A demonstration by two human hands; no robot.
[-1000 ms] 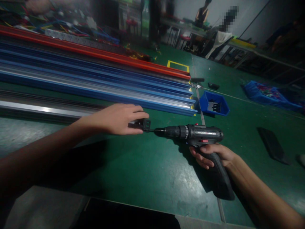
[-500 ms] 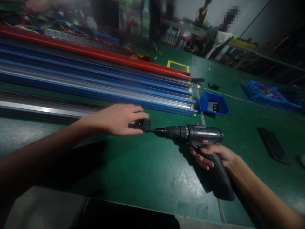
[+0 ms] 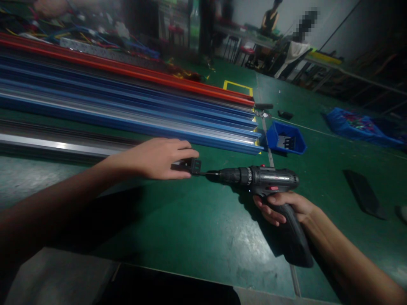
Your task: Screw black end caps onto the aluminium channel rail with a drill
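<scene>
My right hand (image 3: 286,205) is wrapped round the grip of a black cordless drill (image 3: 273,178), which points left. Its long bit (image 3: 208,173) reaches the lower edge of a black end cap (image 3: 196,165). The cap sits at the right end of a grey and silver metal profile (image 3: 63,145) lying along the table. My left hand (image 3: 165,159) is closed over that end from above, with fingers on both sides just behind the cap. The palm hides part of the profile. Whether a screw sits at the bit's tip I cannot make out.
Several blue profiles (image 3: 143,112) and a red one (image 3: 159,76) lie behind on the green table (image 3: 203,228). A blue bin (image 3: 300,144) holds dark parts. Flat black piece (image 3: 364,192) lies right. Another person's hand (image 3: 51,7) is near wires at top left.
</scene>
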